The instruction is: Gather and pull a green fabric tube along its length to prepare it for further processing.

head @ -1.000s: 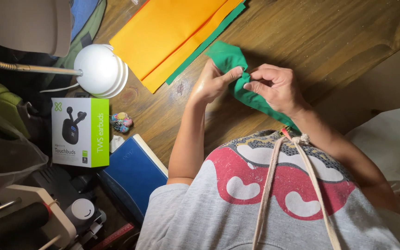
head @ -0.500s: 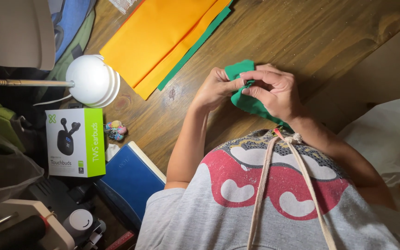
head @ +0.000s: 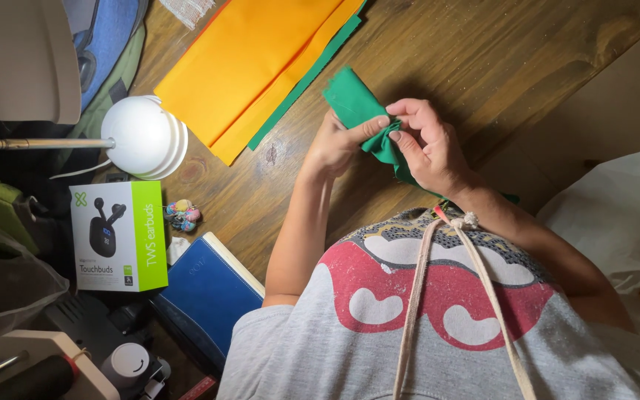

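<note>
Head view, looking down on a wooden table (head: 527, 52). A strip of green fabric (head: 353, 104) is held between both hands above the table, just in front of the person's chest. The left hand (head: 335, 144) closes on the fabric from the left, its thumb pressed onto the cloth; the right hand (head: 427, 144) pinches the same bunched fold from the right with thumb and fingertips, so that the two hands nearly touch at the fold. The free, flat end of the green fabric projects up and to the left beyond the hands, toward the orange fabric sheets (head: 253, 63); the other end runs down and to the right beneath the right hand and wrist, giving a long axis that lies diagonally from upper left to lower right. The orange fabric sheets lie flat on the table over a second green layer, near the hands but apart from them. To the left stand a white lamp head (head: 146, 137), a white and green earbuds box (head: 120, 237) and a blue notebook (head: 205, 292).
</note>
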